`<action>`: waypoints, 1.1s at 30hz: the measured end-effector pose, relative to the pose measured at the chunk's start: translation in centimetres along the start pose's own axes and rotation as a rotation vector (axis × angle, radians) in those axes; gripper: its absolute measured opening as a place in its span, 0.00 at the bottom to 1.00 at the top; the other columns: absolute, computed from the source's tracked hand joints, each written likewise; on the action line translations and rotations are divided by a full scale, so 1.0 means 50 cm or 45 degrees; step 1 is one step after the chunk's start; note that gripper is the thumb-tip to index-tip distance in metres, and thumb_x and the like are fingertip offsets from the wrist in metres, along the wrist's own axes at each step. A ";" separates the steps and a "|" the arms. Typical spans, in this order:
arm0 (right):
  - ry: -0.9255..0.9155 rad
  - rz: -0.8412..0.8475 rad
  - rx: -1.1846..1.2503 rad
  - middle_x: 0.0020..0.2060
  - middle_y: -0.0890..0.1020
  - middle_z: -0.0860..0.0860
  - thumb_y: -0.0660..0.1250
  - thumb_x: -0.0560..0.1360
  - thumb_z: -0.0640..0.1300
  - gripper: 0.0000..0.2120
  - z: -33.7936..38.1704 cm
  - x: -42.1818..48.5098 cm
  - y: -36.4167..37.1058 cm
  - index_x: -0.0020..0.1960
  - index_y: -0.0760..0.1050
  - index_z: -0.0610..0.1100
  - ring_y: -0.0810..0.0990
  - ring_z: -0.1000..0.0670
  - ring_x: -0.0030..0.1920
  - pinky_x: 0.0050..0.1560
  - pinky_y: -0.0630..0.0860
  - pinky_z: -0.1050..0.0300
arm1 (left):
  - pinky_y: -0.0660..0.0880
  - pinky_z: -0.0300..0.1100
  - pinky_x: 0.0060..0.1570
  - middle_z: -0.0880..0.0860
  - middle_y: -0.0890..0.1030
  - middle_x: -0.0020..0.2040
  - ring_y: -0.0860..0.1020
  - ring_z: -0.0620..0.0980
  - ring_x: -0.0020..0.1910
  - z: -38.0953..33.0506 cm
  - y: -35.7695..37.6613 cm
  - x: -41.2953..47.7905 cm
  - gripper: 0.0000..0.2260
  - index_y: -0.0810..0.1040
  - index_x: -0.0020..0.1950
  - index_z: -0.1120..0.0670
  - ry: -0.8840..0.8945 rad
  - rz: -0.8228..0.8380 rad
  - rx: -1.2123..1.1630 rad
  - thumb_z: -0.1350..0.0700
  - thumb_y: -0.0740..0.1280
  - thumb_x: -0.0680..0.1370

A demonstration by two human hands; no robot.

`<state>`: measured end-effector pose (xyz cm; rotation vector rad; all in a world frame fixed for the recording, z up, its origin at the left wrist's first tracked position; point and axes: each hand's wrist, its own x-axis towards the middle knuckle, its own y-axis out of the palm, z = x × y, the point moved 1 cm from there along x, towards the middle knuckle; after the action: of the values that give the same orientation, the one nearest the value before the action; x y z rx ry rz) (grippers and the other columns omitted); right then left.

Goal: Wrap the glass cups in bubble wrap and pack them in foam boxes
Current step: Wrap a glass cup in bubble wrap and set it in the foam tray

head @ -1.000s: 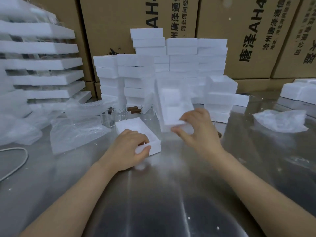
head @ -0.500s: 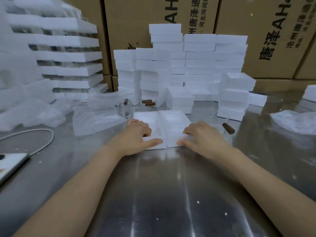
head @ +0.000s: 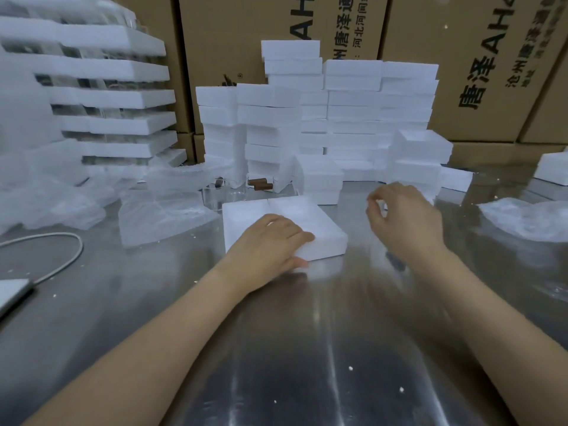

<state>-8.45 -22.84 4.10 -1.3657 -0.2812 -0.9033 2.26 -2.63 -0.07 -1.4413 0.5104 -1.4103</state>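
Note:
Two white foam box halves [head: 310, 222] lie open side by side on the steel table [head: 307, 333]. My left hand [head: 270, 241] grips the near rim of the left half, fingers on top and thumb against the front wall. To the right of the box, my right hand [head: 402, 216] hovers above the table with loosely curled fingers and holds nothing. Clear glass cups [head: 215, 196] stand just behind the box, next to brown stoppers [head: 261, 183]. A bubble wrap sheet [head: 159, 216] lies left of the box.
Stacks of white foam boxes [head: 353, 118] fill the back of the table, with cardboard cartons [head: 476, 72] behind. Foam trays [head: 107, 96] tower at the left. More bubble wrap [head: 528, 219] lies at the right. A cable [head: 61, 259] and a flat device [head: 12, 290] sit near left.
My right hand brought a foam half down beside the one under my left hand, then let go and lifted away to the right. My left hand stayed on the box.

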 end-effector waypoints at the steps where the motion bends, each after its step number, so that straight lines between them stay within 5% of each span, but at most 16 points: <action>1: 0.073 0.046 -0.075 0.57 0.77 0.47 0.60 0.78 0.47 0.13 -0.017 0.005 0.000 0.56 0.78 0.44 0.74 0.42 0.56 0.48 0.71 0.50 | 0.55 0.40 0.67 0.49 0.76 0.64 0.70 0.50 0.66 0.004 -0.001 0.000 0.21 0.71 0.70 0.50 -0.017 0.006 -0.016 0.44 0.61 0.80; 4: 0.311 0.387 -0.173 0.63 0.70 0.44 0.60 0.77 0.49 0.19 -0.055 0.010 0.010 0.66 0.72 0.44 0.72 0.39 0.60 0.54 0.71 0.48 | 0.60 0.41 0.64 0.51 0.78 0.61 0.73 0.52 0.63 0.019 -0.006 -0.004 0.18 0.74 0.68 0.52 -0.037 0.006 -0.036 0.48 0.64 0.80; 7: 0.414 0.581 -0.018 0.60 0.74 0.44 0.60 0.77 0.49 0.23 -0.072 0.009 0.025 0.71 0.65 0.46 0.75 0.41 0.55 0.53 0.73 0.50 | 0.57 0.40 0.66 0.50 0.79 0.60 0.73 0.52 0.62 0.031 -0.007 -0.008 0.17 0.75 0.67 0.52 -0.033 0.007 -0.006 0.49 0.65 0.79; 11: 0.492 0.579 0.311 0.42 0.77 0.49 0.61 0.77 0.45 0.18 -0.079 0.008 0.046 0.67 0.65 0.45 0.77 0.45 0.41 0.41 0.71 0.56 | 0.53 0.40 0.70 0.50 0.80 0.57 0.74 0.51 0.60 0.030 -0.010 -0.012 0.15 0.76 0.65 0.52 -0.033 0.010 0.024 0.49 0.64 0.80; 16: 0.753 0.355 0.813 0.37 0.80 0.45 0.57 0.76 0.37 0.12 -0.079 0.010 0.051 0.59 0.68 0.40 0.75 0.49 0.30 0.32 0.70 0.58 | 0.56 0.39 0.68 0.48 0.77 0.63 0.71 0.48 0.65 0.020 -0.023 -0.010 0.19 0.74 0.67 0.53 -0.117 -0.063 -0.005 0.45 0.62 0.80; 21: 0.364 0.116 1.192 0.43 0.80 0.47 0.59 0.79 0.37 0.09 0.033 -0.014 0.024 0.55 0.66 0.49 0.78 0.57 0.31 0.33 0.74 0.66 | 0.71 0.26 0.45 0.42 0.75 0.58 0.77 0.36 0.50 -0.049 -0.042 0.004 0.14 0.74 0.63 0.50 -0.656 -0.434 -1.110 0.48 0.65 0.79; 25: -0.070 0.232 1.276 0.48 0.80 0.51 0.59 0.79 0.33 0.16 0.114 -0.071 0.018 0.56 0.68 0.55 0.81 0.52 0.42 0.41 0.79 0.60 | 0.76 0.31 0.50 0.51 0.78 0.61 0.80 0.44 0.55 -0.108 -0.023 0.025 0.15 0.71 0.62 0.51 -0.811 -0.380 -1.926 0.47 0.64 0.78; 29: -0.197 0.416 1.239 0.54 0.79 0.51 0.56 0.77 0.28 0.25 0.140 -0.113 0.055 0.60 0.67 0.57 0.80 0.52 0.53 0.55 0.79 0.51 | 0.77 0.34 0.44 0.54 0.79 0.53 0.81 0.44 0.51 -0.111 -0.004 0.018 0.14 0.68 0.57 0.55 -0.956 -0.221 -2.070 0.46 0.62 0.80; 33: -0.282 0.476 1.207 0.54 0.78 0.57 0.55 0.76 0.27 0.32 0.136 -0.107 0.068 0.63 0.62 0.64 0.80 0.56 0.56 0.58 0.77 0.58 | 0.76 0.39 0.46 0.57 0.77 0.50 0.79 0.49 0.49 -0.079 0.002 0.018 0.10 0.69 0.56 0.59 -1.005 -0.257 -2.107 0.53 0.61 0.82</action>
<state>-7.39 -14.68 -0.28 -0.5876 -0.5202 -0.2197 -1.10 -4.84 -0.50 -3.1602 1.0789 -0.1419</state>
